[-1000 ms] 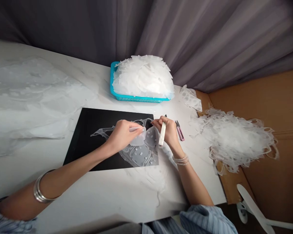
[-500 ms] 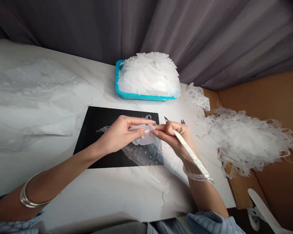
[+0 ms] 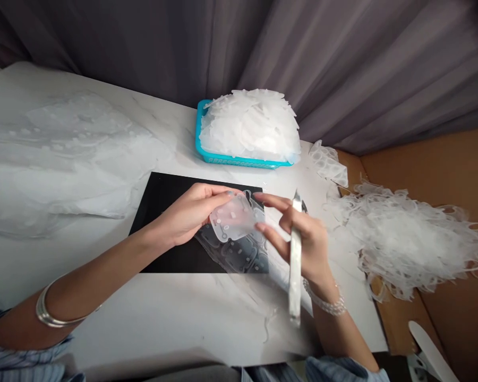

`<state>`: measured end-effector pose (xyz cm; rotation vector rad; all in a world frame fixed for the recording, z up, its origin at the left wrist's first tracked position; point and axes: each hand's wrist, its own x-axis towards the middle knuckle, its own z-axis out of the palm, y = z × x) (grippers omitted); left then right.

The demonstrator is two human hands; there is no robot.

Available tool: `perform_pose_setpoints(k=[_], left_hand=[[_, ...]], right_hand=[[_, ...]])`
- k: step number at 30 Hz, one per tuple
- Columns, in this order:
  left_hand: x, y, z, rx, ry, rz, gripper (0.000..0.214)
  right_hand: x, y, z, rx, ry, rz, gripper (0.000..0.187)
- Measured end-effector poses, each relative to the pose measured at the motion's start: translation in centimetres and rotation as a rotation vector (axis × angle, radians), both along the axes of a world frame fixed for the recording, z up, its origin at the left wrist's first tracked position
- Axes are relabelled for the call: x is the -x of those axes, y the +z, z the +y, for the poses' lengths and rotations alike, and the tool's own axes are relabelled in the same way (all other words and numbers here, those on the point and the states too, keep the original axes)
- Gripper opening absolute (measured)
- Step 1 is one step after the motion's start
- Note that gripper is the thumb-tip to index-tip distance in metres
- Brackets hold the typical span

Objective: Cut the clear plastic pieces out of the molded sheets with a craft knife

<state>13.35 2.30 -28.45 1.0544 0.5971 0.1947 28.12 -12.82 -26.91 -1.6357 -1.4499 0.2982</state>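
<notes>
My left hand (image 3: pixel 193 215) grips a translucent, rounded silicone piece (image 3: pixel 231 217) by its edge, holding it just above the black mat (image 3: pixel 169 207). My right hand (image 3: pixel 300 239) is apart from that piece, its fingers around a slim white-handled craft knife (image 3: pixel 295 265), whose narrow tip points up. Under the held piece, a perforated silicone sheet (image 3: pixel 239 257) lies on the mat and runs beneath it. A pair of small snips near my right hand is almost entirely hidden behind my fingers.
A teal basket (image 3: pixel 239 162) heaped with white pieces stands behind the mat. Large translucent sheets (image 3: pixel 63 154) lie on the marble table at left. A tangled heap of white scraps (image 3: pixel 406 239) sits on cardboard at right, below a grey curtain (image 3: pixel 342 63).
My right hand has drawn back rightward from the silicone piece and the knife now stands more upright. My left hand has turned the piece flatter. The whole view has shifted slightly.
</notes>
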Motion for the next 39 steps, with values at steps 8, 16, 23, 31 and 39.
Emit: perform_pose_setpoints(k=[8, 16, 23, 31, 39], left_hand=[[0.2, -0.5, 1.3, 0.001, -0.003, 0.084, 0.042], [0.4, -0.4, 2.5, -0.162, -0.196, 0.040, 0.040], [0.6, -0.3, 2.4, -0.132, -0.109, 0.089, 0.025], [0.6, -0.2, 2.5, -0.101, -0.101, 0.063, 0.022], [0.5, -0.2, 2.4, -0.090, -0.104, 0.077, 0.021]], right_hand=[[0.6, -2.3, 0.2, 0.007, -0.035, 0.190, 0.041], [-0.3, -1.3, 1.5, 0.102, -0.176, 1.014, 0.060], [-0.5, -1.7, 1.2, 0.140, -0.144, 1.152, 0.058], [-0.7, -1.6, 1.1, 0.155, -0.130, 1.198, 0.056], [-0.7, -1.4, 1.1, 0.137, -0.094, 1.219, 0.052]])
